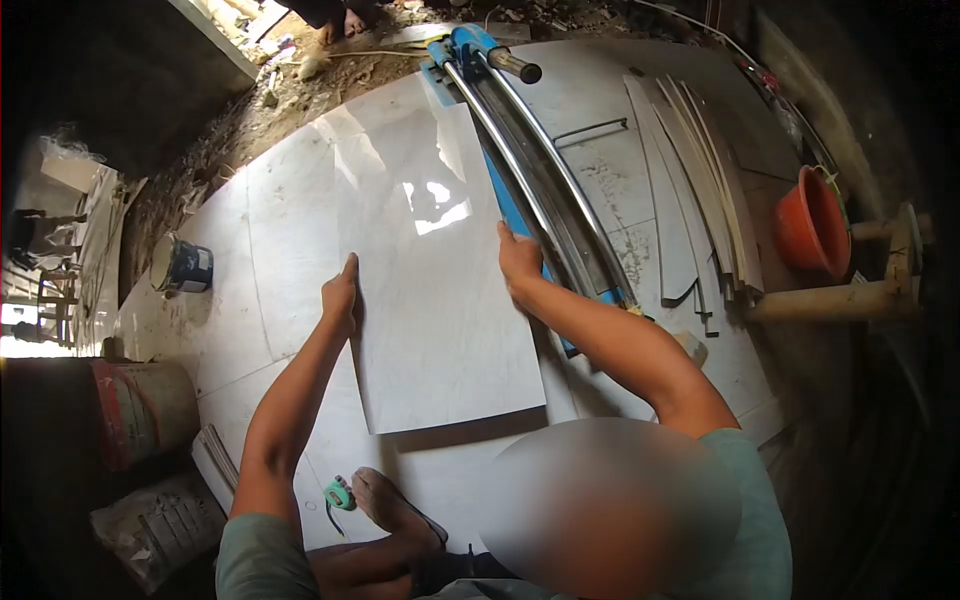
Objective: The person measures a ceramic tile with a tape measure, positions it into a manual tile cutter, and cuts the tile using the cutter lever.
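Observation:
A large, glossy pale tile point(440, 320) is held between my two hands, its near edge raised above the floor and casting a shadow. My left hand point(340, 298) grips the tile's left edge, thumb on top. On the opposite edge, my right hand point(518, 258) has the same kind of hold; the fingers of both hands are mostly hidden under the tile. Close along the tile's right side lies a blue manual tile cutter point(545, 185) with two metal rails and a dark handle at the far end.
Cut tile strips point(705, 190) lie to the right, near an orange bucket point(812, 225). At left stand a small paint can point(182, 265) and a larger bucket point(150, 410). A green tape measure point(340, 493) lies by my foot point(390, 500). Another person's feet point(340, 27) show at the top.

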Tool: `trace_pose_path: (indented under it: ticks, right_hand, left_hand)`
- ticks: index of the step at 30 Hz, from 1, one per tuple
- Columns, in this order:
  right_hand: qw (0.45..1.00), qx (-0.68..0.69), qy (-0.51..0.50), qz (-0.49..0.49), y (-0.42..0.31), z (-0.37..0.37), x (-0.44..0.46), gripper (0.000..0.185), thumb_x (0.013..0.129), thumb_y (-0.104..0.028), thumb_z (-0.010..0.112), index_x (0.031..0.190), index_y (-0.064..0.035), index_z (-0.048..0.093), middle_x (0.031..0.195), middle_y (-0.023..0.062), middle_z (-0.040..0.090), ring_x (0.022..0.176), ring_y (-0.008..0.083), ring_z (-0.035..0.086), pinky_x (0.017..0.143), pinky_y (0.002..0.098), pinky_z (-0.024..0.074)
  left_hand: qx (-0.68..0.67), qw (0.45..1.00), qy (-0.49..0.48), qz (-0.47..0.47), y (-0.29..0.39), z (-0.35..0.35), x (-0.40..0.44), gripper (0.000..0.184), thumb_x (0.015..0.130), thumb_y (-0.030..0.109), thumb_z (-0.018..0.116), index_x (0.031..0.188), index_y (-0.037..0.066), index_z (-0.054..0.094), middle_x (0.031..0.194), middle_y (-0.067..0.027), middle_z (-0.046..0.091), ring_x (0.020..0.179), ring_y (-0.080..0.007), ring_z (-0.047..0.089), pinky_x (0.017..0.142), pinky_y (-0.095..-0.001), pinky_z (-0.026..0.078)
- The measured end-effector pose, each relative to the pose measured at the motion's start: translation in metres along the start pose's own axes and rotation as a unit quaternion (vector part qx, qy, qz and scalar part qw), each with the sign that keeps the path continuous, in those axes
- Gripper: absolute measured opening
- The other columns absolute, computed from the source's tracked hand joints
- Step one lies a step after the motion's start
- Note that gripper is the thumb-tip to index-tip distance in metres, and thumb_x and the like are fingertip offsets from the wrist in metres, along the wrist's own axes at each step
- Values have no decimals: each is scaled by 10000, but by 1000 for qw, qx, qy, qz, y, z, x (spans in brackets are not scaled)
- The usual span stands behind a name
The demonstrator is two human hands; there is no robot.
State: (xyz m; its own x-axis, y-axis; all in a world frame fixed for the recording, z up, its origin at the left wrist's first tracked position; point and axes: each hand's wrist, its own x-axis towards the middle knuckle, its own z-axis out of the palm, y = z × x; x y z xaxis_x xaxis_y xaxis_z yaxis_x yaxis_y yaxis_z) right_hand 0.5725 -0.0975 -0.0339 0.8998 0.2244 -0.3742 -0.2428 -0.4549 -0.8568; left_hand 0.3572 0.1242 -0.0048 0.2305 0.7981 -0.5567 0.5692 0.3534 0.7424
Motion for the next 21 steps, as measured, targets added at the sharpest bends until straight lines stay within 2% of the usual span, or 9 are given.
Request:
trace_pose_path:
  ticks: [3, 4, 5, 7, 10, 13, 16, 19, 21]
  right_hand:
    - [1000, -14, 1, -6, 14, -1, 16, 528, 985, -444, 626, 824, 54, 696, 703, 84, 632, 660, 162, 511, 646, 393, 454]
    - [1000, 4, -3, 12, 16, -1, 20, 555, 996, -427, 621, 664, 12, 547, 622, 13, 487, 613, 129, 407, 572, 379, 373]
    - [998, 63, -10, 22, 7, -5, 14, 577, 1007, -412, 610, 624, -33, 403, 623, -14, 383, 612, 116, 338, 546, 376, 310]
    - [999, 19, 1, 28, 6, -8, 19, 552, 1015, -402, 596, 654, 4, 497, 628, 0, 429, 625, 121, 367, 571, 373, 350]
    - [997, -61, 3, 48, 14, -4, 29, 617, 1015, -524, 469, 942, 27, 736, 940, 226, 731, 904, 388, 693, 848, 482, 491]
    - [995, -73, 27, 54, 18, 1, 30, 649, 1020, -541, 423, 989, 24, 740, 989, 234, 730, 947, 403, 690, 883, 485, 486]
    - [996, -63, 34, 56, 16, 2, 35, 622, 1019, -514, 452, 986, 39, 734, 972, 233, 728, 925, 390, 691, 869, 475, 495]
    - [998, 38, -17, 56, 7, -3, 30, 547, 1010, -440, 531, 1031, 76, 712, 1011, 226, 729, 909, 346, 694, 859, 438, 507]
    - [983, 61, -138, 101, 1, -17, 26, 492, 987, -386, 604, 1056, 94, 691, 1008, 214, 722, 888, 318, 694, 799, 413, 520]
  left_hand:
    - [-32, 999, -40, -14, 2, 9, 3, 685, 931, 530, 664, 1223, -89, 654, 1231, -166, 662, 1103, -251, 601, 968, -365, 459]
    - [-32, 998, -46, -1, 3, 9, 4, 674, 942, 517, 654, 1257, -78, 636, 1258, -170, 651, 1122, -257, 602, 986, -364, 455]
    - [-33, 998, -53, 14, 5, 14, 6, 665, 953, 505, 644, 1291, -67, 618, 1285, -174, 641, 1140, -263, 602, 1004, -364, 451]
    - [-58, 994, -95, 13, 9, 16, 13, 657, 971, 485, 626, 1358, -43, 573, 1327, -178, 621, 1174, -272, 598, 1031, -368, 445]
    - [-111, 978, -174, -14, 11, 14, 28, 680, 991, 479, 598, 1447, -14, 489, 1396, -177, 571, 1240, -278, 565, 1068, -376, 429]
    - [-126, 972, -197, 0, 10, 14, 40, 727, 1008, 499, 555, 1513, 0, 396, 1515, -176, 470, 1344, -278, 494, 1124, -378, 393]
    - [-124, 958, -259, -12, 0, 17, 64, 714, 1021, 508, 521, 1497, -12, 408, 1514, -178, 471, 1341, -281, 503, 1127, -382, 394]
    - [-110, 967, -228, -40, 15, 23, 52, 699, 1021, 523, 514, 1436, -39, 474, 1432, -186, 546, 1272, -288, 557, 1086, -391, 429]
    - [-80, 979, -182, -50, 20, 22, 45, 696, 1012, 534, 526, 1374, -60, 530, 1347, -193, 607, 1199, -294, 602, 1040, -398, 458]
